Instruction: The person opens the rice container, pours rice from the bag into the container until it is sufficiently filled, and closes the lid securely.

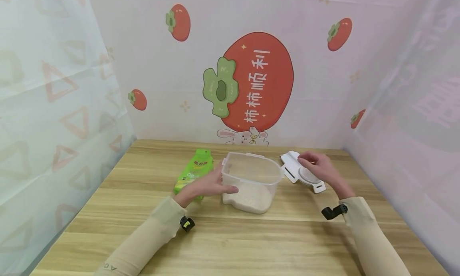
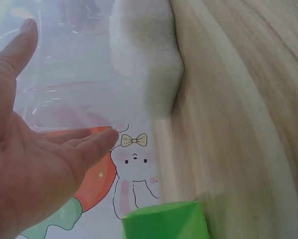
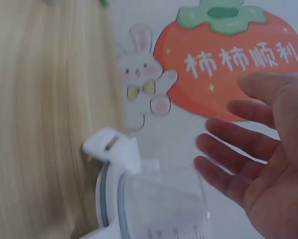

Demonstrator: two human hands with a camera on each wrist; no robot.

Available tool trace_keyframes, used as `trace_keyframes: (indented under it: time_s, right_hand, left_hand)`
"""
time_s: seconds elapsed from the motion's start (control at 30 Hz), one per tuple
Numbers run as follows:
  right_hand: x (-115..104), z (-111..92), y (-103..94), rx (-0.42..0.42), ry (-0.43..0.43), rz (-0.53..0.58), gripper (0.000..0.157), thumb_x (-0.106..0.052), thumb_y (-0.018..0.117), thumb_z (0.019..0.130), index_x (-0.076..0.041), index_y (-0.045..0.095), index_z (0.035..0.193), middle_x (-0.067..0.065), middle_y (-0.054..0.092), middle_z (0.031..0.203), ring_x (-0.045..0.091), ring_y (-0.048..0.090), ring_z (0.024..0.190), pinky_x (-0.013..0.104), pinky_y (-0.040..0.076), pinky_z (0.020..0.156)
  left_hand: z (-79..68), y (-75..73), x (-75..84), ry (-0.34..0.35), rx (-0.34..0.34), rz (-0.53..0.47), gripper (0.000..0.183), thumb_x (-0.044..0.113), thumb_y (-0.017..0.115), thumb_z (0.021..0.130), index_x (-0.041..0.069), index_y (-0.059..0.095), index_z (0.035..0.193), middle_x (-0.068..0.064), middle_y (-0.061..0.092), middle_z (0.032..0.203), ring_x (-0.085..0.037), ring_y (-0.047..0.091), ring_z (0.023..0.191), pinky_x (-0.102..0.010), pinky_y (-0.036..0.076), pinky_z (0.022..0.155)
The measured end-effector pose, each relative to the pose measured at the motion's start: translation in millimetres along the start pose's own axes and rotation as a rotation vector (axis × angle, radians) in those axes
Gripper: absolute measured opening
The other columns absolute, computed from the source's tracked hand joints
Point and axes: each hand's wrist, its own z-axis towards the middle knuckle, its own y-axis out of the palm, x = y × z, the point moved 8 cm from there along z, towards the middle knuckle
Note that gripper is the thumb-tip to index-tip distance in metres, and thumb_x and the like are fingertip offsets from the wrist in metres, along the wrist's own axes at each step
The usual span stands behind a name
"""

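A clear plastic storage box [image 1: 253,170] stands upright, with white rice-like grain [image 1: 251,197] in its lower part. My left hand [image 1: 210,182] is at the box's left side, thumb along the near wall and fingers toward the far side. In the left wrist view the left hand [image 2: 44,154] has its thumb and fingers stretched out beside the clear wall. My right hand [image 1: 320,168] hovers over a white lid [image 1: 292,164] lying to the right of the box. On that lid sits a clear cup [image 3: 163,204] with printed measuring marks. The right hand's fingers [image 3: 238,149] are loosely spread and hold nothing.
A green printed bag [image 1: 195,170] stands just left of the box, behind the left forearm. The wooden table [image 1: 230,248] meets a white backdrop [image 1: 154,124] with persimmon prints at the back, with fabric walls on both sides.
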Motion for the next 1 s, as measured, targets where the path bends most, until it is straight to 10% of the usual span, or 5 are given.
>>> trace_keyframes:
  time_s: [0.4, 1.0]
  right_hand:
    - [21.8, 0.8, -4.3, 0.080, 0.006, -0.153, 0.026, -0.022, 0.058, 0.099, 0.001, 0.066, 0.108, 0.025, 0.067, 0.112, 0.043, 0.060, 0.107, 0.058, 0.050, 0.089]
    - [52.3, -1.7, 12.8, -0.025, 0.108, -0.312, 0.061, -0.042, 0.061, 0.095, 0.003, 0.049, 0.134, 0.036, 0.044, 0.134, 0.054, 0.042, 0.120, 0.068, 0.037, 0.098]
  left_hand:
    - [3.7, -1.7, -4.3, -0.039, 0.028, 0.011, 0.117, 0.041, 0.082, 0.078, 0.028, -0.005, 0.157, -0.014, 0.041, 0.151, -0.031, 0.049, 0.133, -0.050, 0.039, 0.112]
    - [10.5, 3.3, 0.1, -0.034, 0.036, 0.098, 0.117, 0.049, 0.082, 0.074, 0.024, 0.000, 0.154, -0.012, 0.047, 0.134, -0.026, 0.057, 0.115, -0.047, 0.047, 0.102]
